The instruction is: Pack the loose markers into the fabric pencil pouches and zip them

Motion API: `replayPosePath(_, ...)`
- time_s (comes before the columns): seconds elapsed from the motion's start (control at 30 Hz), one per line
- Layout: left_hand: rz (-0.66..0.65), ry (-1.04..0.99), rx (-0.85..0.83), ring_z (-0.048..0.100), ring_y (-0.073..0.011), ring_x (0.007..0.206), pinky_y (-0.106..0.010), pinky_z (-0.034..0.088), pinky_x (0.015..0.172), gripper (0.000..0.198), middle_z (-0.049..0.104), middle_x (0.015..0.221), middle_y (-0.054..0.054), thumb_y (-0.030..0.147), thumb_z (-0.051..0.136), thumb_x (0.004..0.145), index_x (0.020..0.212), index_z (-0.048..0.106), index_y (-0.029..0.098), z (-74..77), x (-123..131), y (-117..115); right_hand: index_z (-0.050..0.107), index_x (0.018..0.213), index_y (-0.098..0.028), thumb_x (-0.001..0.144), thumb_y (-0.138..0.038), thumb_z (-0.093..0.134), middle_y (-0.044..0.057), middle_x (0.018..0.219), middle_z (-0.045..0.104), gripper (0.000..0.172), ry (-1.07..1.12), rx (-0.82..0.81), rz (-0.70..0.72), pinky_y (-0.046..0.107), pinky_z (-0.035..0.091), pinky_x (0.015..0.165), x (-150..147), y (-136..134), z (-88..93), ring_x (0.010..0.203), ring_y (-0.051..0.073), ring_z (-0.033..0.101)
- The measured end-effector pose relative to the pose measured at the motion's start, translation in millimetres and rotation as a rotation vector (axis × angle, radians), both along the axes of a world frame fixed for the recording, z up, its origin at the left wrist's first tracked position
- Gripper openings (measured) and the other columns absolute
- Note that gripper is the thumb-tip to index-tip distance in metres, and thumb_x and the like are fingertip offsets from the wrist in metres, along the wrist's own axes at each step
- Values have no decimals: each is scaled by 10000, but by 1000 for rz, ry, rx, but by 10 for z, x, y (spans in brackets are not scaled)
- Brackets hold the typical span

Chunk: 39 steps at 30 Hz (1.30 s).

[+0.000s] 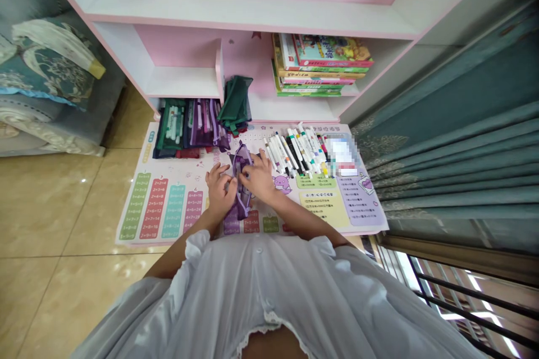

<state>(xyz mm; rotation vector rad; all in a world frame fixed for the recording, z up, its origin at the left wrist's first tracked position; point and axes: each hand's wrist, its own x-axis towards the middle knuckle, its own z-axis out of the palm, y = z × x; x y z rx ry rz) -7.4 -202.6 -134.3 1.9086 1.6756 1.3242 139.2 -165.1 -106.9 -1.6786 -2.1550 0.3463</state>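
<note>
A purple mesh pencil pouch point(243, 208) stands on the desk in front of me, its long side running away from me. My left hand point(221, 189) pinches its left edge near the middle, thumb and index finger together and the other fingers spread. From the right, my right hand point(260, 178) grips the pouch with thumb and fingers close to the left fingertips. Whether anything lies inside this pouch is hard to make out. Right of my right hand lies a row of white-barrelled markers point(297, 151) with caps of several colours.
Filled green and purple mesh pouches point(172, 123) lie at the back left. Dark green folded pouches point(236, 104) are stacked beside them. Books point(320, 70) fill part of the pink shelf point(252, 11). A printed multiplication mat point(138, 202) covers the desk; a curtain point(455, 123) hangs at right.
</note>
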Motion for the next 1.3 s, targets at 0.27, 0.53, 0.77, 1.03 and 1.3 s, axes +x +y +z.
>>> replayPosePath(0.27,-20,-5,6,482,-284,1280,-549,301,1083,193,646,1144,-82,286,544,857,679,528,216,-14,-23,19,726,853,-163,877,-336,550,160,1371,504,249,-74,249,-309,619,240,1130,580,245,-226,1449,397,197)
replayPosePath(0.53,-25,-8,9,488,-270,1270,-538,312,1086,188,646,1125,-79,287,541,855,682,525,216,-7,1,25,728,872,-118,838,-310,585,188,1464,417,242,-247,141,-290,690,168,1122,659,298,-305,1460,431,123)
replayPosePath(0.77,-4,21,6,494,-264,1267,-530,325,1086,187,645,1123,-79,291,532,857,685,526,219,-8,-9,24,740,830,-109,806,-228,563,187,1464,436,215,-191,118,-226,663,147,1139,622,365,-302,1463,417,147)
replayPosePath(1.03,-9,-4,-5,484,-269,1275,-528,307,1096,196,641,1133,-77,295,539,856,676,530,219,-9,-19,24,677,628,-168,799,-288,587,119,1444,476,228,-3,145,-229,624,157,1150,487,120,-7,1475,389,147)
replayPosePath(1.3,-8,19,7,480,-262,1284,-522,322,1088,182,648,1155,-77,281,534,862,692,528,216,-48,-25,29,637,552,-179,728,-248,651,104,1439,497,190,76,72,-22,603,207,1130,178,-245,290,1469,382,179)
